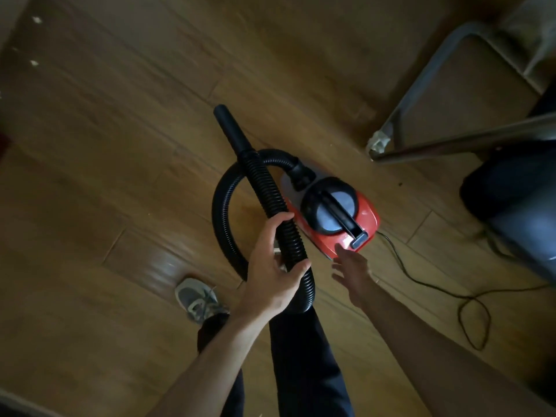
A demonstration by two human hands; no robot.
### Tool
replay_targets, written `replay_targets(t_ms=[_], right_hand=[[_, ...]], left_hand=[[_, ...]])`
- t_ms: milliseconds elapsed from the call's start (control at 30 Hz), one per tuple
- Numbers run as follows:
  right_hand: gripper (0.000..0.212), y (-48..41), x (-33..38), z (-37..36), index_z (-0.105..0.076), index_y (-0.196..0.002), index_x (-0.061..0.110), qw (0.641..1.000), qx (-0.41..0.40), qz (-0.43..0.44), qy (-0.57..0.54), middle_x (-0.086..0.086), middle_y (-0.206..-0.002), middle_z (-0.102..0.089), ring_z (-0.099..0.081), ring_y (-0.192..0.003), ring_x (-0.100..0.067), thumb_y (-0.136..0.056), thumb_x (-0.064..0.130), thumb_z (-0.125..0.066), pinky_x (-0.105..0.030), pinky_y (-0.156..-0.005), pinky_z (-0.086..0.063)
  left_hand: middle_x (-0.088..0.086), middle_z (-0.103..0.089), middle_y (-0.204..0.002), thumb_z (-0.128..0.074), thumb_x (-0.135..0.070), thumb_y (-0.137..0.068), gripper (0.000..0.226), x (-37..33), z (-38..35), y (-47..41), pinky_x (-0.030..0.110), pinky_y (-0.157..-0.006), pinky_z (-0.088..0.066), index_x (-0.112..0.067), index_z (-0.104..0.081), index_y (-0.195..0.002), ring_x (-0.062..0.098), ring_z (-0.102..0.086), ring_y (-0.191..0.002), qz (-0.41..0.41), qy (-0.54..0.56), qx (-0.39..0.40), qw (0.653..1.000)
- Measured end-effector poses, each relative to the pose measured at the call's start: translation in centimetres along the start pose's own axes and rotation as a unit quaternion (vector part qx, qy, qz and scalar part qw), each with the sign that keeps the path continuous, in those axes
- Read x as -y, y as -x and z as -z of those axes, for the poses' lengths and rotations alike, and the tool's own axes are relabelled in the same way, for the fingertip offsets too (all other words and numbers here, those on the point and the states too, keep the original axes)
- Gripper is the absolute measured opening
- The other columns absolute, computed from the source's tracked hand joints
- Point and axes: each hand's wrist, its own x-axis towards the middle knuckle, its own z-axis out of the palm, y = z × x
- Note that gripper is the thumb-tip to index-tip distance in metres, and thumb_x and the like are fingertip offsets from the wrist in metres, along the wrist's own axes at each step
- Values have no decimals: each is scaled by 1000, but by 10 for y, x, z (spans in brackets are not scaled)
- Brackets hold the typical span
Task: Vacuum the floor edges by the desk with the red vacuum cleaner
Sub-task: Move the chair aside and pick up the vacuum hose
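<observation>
A red vacuum cleaner (pixel 331 218) sits on a wooden floor (pixel 120 145), seen from above. Just left of the vacuum cleaner, the left hand (pixel 270 266) is wrapped around its black hose (pixel 267 191). Just behind it, the right hand (pixel 352 266) hovers with fingers spread, holding nothing. The nozzle (pixel 227 124) points over open floor beyond it, so edge cleaning looks hardly begun. Pale specks (pixel 36 63) lie far to its upper left. Whatever its dust chamber holds cannot be seen.

One vacuum (pixel 365 219), one hose (pixel 262 188), two hands (pixel 272 275) (pixel 352 270), one shoe (pixel 197 297)
</observation>
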Motion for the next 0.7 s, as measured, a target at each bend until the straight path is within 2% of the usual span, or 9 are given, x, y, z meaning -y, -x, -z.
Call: replay_targets(t_ms=[67, 100, 167, 200, 233, 300, 367, 533, 700], right_hand=[[62, -15, 0, 12, -53, -137, 8, 1000, -29, 0, 6, -6, -114, -61, -57, -101, -22, -89, 46, -68, -42, -93, -53], [64, -21, 2, 17, -54, -133, 7, 999, -43, 2, 12, -4, -106, -60, -55, -100, -22, -88, 49, -69, -44, -97, -52], [68, -31, 9, 21, -55, -130, 8, 998, -60, 12, 25, 0, -92, -56, -54, -91, -21, -84, 57, -68, -42, -89, -54], [73, -37, 11, 21, -54, -131, 9, 998, -62, 20, 25, -2, -95, -58, -55, -91, -21, -82, 61, -69, -37, -81, -53], [80, -42, 13, 21, -52, -135, 10, 998, -61, 28, 16, -5, -107, -60, -57, -97, -23, -79, 63, -70, -34, -79, -50], [90, -53, 13, 20, -48, -144, 16, 998, -55, 42, -2, -7, -137, -54, -54, -122, -27, -73, 65, -74, -38, -91, -47], [97, -60, 11, 20, -48, -144, 19, 998, -36, 45, -23, -4, -145, -49, -48, -132, -27, -66, 67, -78, -42, -101, -45], [82, -71, 4, 20, -63, -116, 27, 995, 26, 76, -57, 3, -124, -63, -55, -122, -19, -51, 75, -73, -38, -99, -42], [85, -84, -7, 20, -64, -121, 27, 987, 63, 112, -98, 3, -125, -67, -59, -121, -16, -54, 79, -76, -39, -108, -42]], left_hand=[[13, -52, -125, -76, -8, -73, 68, 5, -15, -3, 51, -92, -55, -40, -50, -127, 32, -57, -114, 4, -1, -5, 1000], [13, -52, -124, -77, -10, -72, 69, 8, -23, -5, 54, -93, -54, -40, -49, -127, 32, -57, -113, 7, -5, -7, 1000], [10, -54, -121, -78, -17, -70, 70, 13, -36, -10, 57, -95, -51, -40, -48, -128, 34, -56, -114, 10, -12, -10, 1000], [10, -55, -121, -78, -20, -69, 70, 16, -42, -13, 59, -96, -50, -39, -47, -129, 37, -56, -115, 13, -14, -9, 1000], [11, -56, -121, -78, -23, -68, 71, 19, -47, -16, 61, -96, -49, -39, -47, -130, 39, -55, -116, 14, -20, -7, 1000], [7, -57, -120, -79, -26, -69, 71, 24, -55, -21, 62, -95, -48, -37, -46, -131, 38, -56, -115, 5, -35, -1, 999], [3, -57, -117, -78, -24, -68, 70, 27, -60, -23, 63, -95, -48, -37, -47, -129, 37, -56, -114, 0, -33, 4, 999], [15, -55, -116, -77, -18, -66, 71, 32, -64, -23, 61, -86, -53, -38, -47, -127, 40, -56, -106, 11, -33, 16, 999], [22, -52, -119, -76, -11, -67, 71, 34, -58, -23, 53, -86, -56, -36, -48, -127, 45, -54, -107, 19, -26, 38, 999]])
